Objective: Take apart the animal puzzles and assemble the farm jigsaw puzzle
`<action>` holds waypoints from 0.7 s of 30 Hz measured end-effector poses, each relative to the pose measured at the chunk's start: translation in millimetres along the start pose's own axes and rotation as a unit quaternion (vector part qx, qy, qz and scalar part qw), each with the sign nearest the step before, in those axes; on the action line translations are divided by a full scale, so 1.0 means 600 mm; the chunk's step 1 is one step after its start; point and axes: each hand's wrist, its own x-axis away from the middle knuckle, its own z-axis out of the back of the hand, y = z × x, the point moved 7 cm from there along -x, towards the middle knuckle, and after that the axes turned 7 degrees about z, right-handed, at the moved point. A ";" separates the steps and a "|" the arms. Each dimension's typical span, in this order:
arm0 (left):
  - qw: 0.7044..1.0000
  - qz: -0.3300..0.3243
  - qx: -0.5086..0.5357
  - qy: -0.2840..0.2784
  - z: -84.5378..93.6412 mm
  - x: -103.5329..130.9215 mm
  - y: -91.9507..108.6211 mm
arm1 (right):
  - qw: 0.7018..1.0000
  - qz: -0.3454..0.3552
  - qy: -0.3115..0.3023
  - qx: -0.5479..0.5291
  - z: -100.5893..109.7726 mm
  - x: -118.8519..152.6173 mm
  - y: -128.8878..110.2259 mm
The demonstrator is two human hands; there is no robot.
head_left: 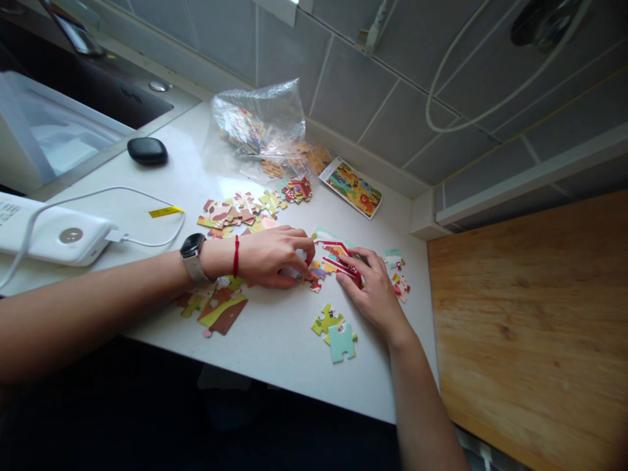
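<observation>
My left hand [282,257] is curled over the worktop, its thumb and fingertips closed on a small jigsaw puzzle piece [316,280] in red and purple. Beside it lies a partly joined puzzle section [333,247] with a red barn outline and pale green sky. From the right, my right hand [373,288] grips the edge of that section, thumb and fingers on either side of a red piece. Partly under my left forearm are loose brown and green pieces [223,311]. A light green piece [342,342] overlaps a yellow-green piece [327,320] near the front.
Behind my hands are piled puzzle pieces [230,212], a clear plastic bag [260,118] of pieces and a picture card [352,186]. At left sit a white power bank [63,232] with a cable, a black case [147,151] and a sink. A wooden board [530,314] stands right.
</observation>
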 end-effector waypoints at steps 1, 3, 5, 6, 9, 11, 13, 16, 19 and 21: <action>1.000 -0.002 -0.002 -0.002 -0.001 0.000 0.001 | 1.000 -0.001 -0.001 0.001 0.000 0.000 0.000; 1.000 -0.005 -0.010 -0.009 -0.005 0.000 0.003 | 1.000 -0.003 -0.003 0.002 0.000 0.001 0.001; 1.000 -0.002 -0.017 -0.008 -0.009 0.000 0.006 | 1.000 -0.003 -0.006 0.002 -0.001 0.001 0.001; 1.000 0.000 -0.019 -0.003 -0.010 -0.001 0.007 | 1.000 -0.003 -0.006 0.001 -0.001 0.001 0.001; 1.000 0.006 -0.027 0.010 -0.012 -0.001 0.011 | 1.000 -0.004 -0.002 -0.001 0.000 0.000 0.001; 0.999 0.007 -0.035 0.008 -0.014 -0.002 0.014 | 1.000 -0.004 -0.002 -0.001 0.000 0.000 0.001; 0.999 0.010 -0.044 0.005 -0.016 -0.003 0.016 | 1.000 -0.003 -0.003 0.000 -0.001 0.000 0.001; 0.998 0.013 -0.053 0.003 -0.018 -0.003 0.017 | 1.000 -0.001 -0.002 0.002 0.000 0.000 -0.001; 0.998 0.015 -0.063 0.002 -0.020 -0.003 0.019 | 1.000 -0.003 -0.004 0.001 0.001 -0.001 -0.002; 0.997 0.016 -0.070 0.002 -0.022 -0.003 0.019 | 1.000 -0.004 -0.004 -0.001 0.002 -0.001 -0.003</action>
